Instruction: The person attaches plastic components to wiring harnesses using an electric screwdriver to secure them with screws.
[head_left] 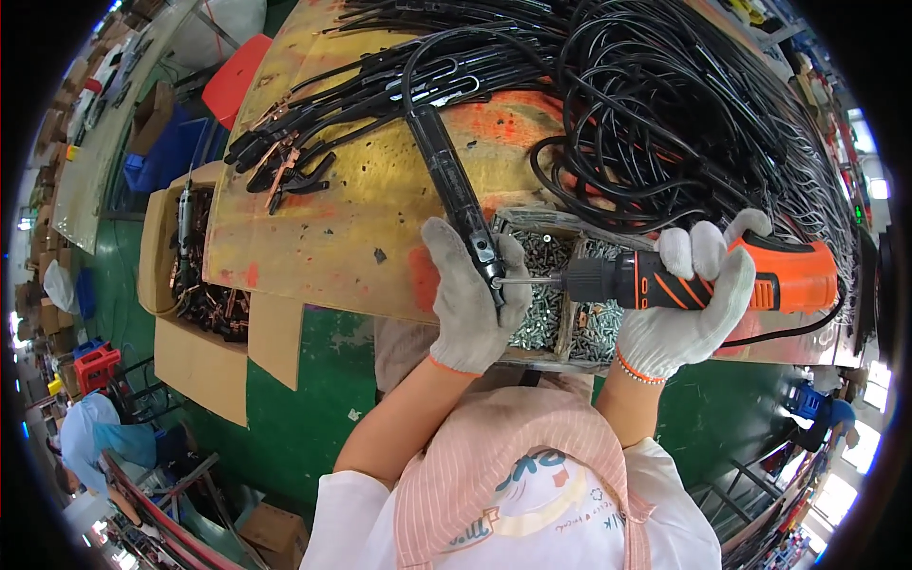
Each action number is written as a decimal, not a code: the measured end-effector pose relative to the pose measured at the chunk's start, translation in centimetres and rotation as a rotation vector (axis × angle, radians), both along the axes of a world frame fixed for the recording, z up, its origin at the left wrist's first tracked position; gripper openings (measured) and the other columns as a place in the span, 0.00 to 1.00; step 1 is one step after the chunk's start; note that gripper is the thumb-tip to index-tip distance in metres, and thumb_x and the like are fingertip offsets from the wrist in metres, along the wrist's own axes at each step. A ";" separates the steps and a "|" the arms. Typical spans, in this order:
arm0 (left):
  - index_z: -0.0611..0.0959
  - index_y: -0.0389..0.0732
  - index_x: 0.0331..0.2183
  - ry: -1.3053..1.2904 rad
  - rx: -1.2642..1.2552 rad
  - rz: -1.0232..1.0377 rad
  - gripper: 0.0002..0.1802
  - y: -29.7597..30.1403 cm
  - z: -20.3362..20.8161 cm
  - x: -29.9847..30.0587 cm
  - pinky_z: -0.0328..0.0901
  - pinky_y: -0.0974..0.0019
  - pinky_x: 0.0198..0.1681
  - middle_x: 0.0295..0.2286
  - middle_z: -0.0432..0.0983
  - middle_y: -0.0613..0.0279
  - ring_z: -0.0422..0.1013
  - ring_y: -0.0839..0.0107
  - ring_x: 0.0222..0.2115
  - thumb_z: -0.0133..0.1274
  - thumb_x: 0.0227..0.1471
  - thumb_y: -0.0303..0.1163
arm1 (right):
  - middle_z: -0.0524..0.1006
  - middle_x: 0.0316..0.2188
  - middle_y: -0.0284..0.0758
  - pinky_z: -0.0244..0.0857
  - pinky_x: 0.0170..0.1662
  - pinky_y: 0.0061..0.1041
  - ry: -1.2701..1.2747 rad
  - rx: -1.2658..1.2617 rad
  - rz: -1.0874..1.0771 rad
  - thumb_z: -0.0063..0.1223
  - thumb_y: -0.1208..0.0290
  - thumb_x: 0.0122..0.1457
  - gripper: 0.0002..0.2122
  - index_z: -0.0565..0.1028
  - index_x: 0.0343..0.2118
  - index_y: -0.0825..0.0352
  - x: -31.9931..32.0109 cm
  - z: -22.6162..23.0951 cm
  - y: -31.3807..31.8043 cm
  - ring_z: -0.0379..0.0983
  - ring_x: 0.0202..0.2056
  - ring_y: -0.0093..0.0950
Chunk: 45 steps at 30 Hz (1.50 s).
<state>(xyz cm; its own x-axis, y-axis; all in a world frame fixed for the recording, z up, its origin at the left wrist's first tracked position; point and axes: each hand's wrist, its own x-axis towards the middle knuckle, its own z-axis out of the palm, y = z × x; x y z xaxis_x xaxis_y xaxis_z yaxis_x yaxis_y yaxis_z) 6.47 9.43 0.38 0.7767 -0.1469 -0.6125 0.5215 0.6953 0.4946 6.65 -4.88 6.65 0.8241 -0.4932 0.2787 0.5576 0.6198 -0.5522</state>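
My left hand (475, 309), in a grey-white glove, is closed round the lower end of a black tubular cable handle (446, 171). A black cable runs out of its far end. In my gloved right hand (698, 294) is an orange and black power screwdriver (793, 275), held level and pointing left. Its long bit (532, 280) meets the near end of the handle, between the left thumb and fingers; the exact contact is partly hidden. Below the tool sits a divided wooden box (532, 362) of small screws (541, 323).
A large heap of black cables (655, 123) covers the back right of the stained table (332, 247). Copper-ended black cable ends (280, 157) lie at the back left. A cardboard box (199, 370) of copper and black parts stands left. Another person (104, 437) bends at lower left.
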 end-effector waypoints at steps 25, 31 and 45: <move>0.67 0.55 0.44 0.081 0.167 0.061 0.23 -0.3 -0.6 0.3 0.55 0.75 0.09 0.21 0.70 0.69 0.61 0.78 0.10 0.39 0.59 0.62 | 0.70 0.34 0.38 0.63 0.20 0.29 -0.183 -0.605 0.227 0.54 0.80 0.57 0.28 0.58 0.58 0.54 -0.4 1.4 1.0 0.66 0.21 0.31; 0.69 0.50 0.41 -0.037 0.200 -0.027 0.32 -0.4 -1.5 0.0 0.54 0.75 0.09 0.19 0.69 0.67 0.60 0.76 0.09 0.36 0.56 0.70 | 0.74 0.28 0.38 0.64 0.21 0.30 -0.030 -0.576 0.167 0.58 0.79 0.57 0.29 0.59 0.58 0.53 -0.6 1.5 1.2 0.66 0.20 0.31; 0.74 0.52 0.47 -0.091 0.103 -0.031 0.38 -0.5 -0.1 -0.3 0.51 0.76 0.12 0.20 0.67 0.69 0.57 0.77 0.10 0.36 0.54 0.74 | 0.75 0.22 0.39 0.71 0.31 0.30 0.214 -0.428 -0.320 0.50 0.87 0.54 0.24 0.57 0.54 0.73 -1.5 0.2 -4.3 0.73 0.22 0.27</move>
